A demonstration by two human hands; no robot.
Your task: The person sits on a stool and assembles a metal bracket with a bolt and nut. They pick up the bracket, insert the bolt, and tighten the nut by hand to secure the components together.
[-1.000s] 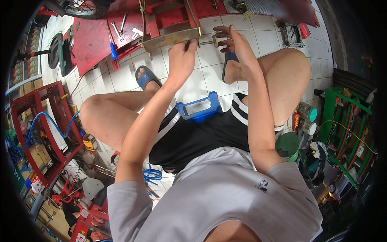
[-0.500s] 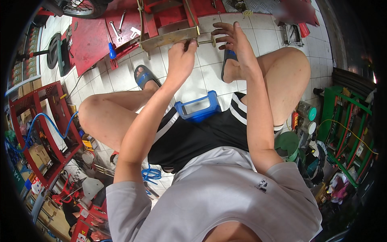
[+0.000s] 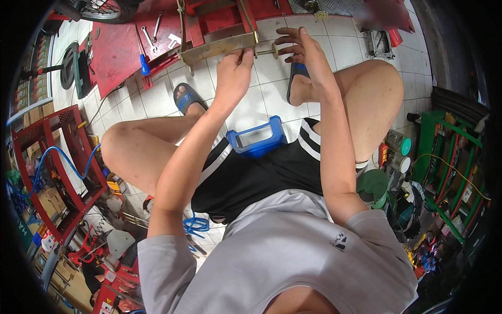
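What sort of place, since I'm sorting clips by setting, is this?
Probably a motorbike repair workshop: a spoked wheel shows at upper left, with spanners and a blue-handled screwdriver on a red platform.

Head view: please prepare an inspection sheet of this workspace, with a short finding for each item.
Surface: white tiles; red board at upper left.
Job's things: metal plate; rod beside its right end, bearing a disc.
Clutter: wrenches and screwdriver on the board.
Grippers: left hand curled at the plate, grip unclear; right hand open near the disc, contact unclear.
Cables: blue hose at left; blue coil on the tiles.
Surroundings: red rack left, green rack right.
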